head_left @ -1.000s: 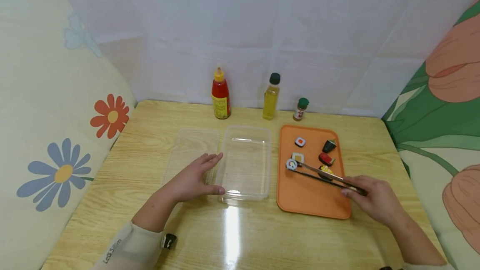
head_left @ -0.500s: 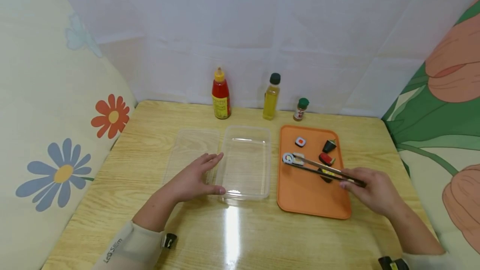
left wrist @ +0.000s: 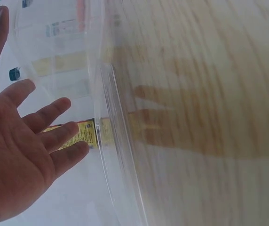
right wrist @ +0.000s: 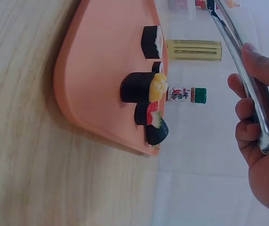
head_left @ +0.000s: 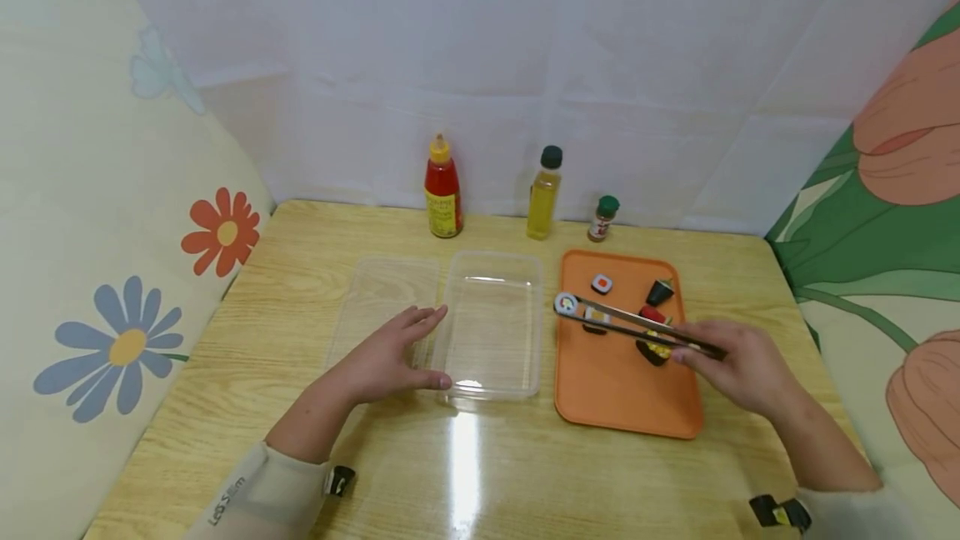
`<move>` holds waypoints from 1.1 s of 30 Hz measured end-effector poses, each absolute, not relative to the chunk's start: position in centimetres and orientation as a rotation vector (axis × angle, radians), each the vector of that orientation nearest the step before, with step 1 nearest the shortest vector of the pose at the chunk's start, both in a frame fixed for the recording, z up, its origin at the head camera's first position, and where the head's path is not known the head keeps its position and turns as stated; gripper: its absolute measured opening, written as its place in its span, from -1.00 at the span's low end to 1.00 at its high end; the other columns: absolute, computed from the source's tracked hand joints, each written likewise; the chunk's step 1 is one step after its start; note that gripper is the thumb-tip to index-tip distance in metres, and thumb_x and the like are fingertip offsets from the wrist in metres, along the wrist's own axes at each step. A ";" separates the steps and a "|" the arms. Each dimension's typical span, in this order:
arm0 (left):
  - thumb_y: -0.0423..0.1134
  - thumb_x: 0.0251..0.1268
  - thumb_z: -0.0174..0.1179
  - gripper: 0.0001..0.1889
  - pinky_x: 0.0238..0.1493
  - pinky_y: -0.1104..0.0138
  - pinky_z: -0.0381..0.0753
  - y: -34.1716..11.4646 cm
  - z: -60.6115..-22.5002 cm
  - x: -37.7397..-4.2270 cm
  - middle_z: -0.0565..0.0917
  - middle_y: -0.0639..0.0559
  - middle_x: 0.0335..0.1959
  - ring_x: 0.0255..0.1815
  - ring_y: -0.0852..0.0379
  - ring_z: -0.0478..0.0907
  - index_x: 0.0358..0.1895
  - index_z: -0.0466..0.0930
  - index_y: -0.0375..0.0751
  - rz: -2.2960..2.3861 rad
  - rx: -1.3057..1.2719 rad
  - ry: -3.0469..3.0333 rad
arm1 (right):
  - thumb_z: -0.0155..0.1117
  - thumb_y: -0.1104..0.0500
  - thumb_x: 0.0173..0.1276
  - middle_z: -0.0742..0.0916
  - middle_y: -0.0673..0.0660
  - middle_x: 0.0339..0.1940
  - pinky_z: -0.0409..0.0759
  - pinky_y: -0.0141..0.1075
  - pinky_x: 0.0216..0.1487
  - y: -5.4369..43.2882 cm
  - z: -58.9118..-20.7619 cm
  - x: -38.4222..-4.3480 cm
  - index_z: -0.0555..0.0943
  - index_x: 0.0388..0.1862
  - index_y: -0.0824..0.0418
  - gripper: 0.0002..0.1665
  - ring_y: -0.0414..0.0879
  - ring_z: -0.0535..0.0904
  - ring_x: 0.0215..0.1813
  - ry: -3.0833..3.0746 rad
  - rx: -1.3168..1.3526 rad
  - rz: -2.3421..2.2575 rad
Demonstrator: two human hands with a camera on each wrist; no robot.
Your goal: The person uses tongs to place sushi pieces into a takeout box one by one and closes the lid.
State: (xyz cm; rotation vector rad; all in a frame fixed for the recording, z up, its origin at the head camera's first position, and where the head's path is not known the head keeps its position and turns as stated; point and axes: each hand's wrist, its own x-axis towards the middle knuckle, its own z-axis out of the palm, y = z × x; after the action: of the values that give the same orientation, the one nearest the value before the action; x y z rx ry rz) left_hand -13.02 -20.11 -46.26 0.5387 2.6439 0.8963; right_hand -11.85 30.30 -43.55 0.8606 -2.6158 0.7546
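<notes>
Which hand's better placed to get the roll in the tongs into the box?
Likely the right hand: it holds the tongs, which grip the roll by the tray edge nearest the box. The left hand is beside the box with no tool.

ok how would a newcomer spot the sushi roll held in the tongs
Start with the orange tray on the right half of the wood-grain table. At its left edge in the head view are the tips of the tongs, held by the right hand. Pinched there is the round sushi roll, white-ringed with a multicoloured centre; the other sushi pieces lie on the tray.
</notes>
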 end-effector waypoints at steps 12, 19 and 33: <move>0.40 0.00 0.47 0.19 0.46 -0.29 0.24 -20.1 -46.2 -13.0 0.22 -0.16 0.62 0.61 -0.35 0.10 0.68 0.13 0.03 0.895 0.531 2.640 | 0.63 0.21 0.18 0.79 -0.08 -0.28 0.42 -0.35 -0.49 28.5 -42.7 -13.2 0.82 0.01 0.12 -0.62 -0.34 0.44 -0.49 -2.687 0.853 0.759; 0.37 0.02 0.49 0.18 0.45 -0.28 0.26 -20.0 -46.2 -13.0 0.22 -0.16 0.62 0.60 -0.35 0.12 0.68 0.13 0.03 0.877 0.531 2.648 | 0.62 0.17 0.20 0.84 0.06 -0.14 0.59 -0.25 -0.38 27.5 -42.7 -14.1 0.80 0.07 0.19 -0.57 -0.17 0.68 -0.30 -2.707 0.865 0.724; 0.31 0.04 0.52 0.16 0.46 -0.27 0.26 -19.9 -46.1 -13.1 0.23 -0.18 0.61 0.60 -0.34 0.13 0.68 0.13 -0.01 0.875 0.536 2.649 | 0.63 0.19 0.21 0.79 -0.08 -0.28 0.44 -0.34 -0.46 25.8 -43.1 -16.2 0.81 0.04 0.16 -0.61 -0.32 0.42 -0.47 -2.652 0.967 0.798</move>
State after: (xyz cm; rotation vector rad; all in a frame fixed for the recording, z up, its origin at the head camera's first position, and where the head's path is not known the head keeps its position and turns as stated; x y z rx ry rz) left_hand -13.06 -19.95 -46.09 0.5355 2.6485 0.8751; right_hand -16.21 25.78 -43.12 0.9667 -2.6521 0.7980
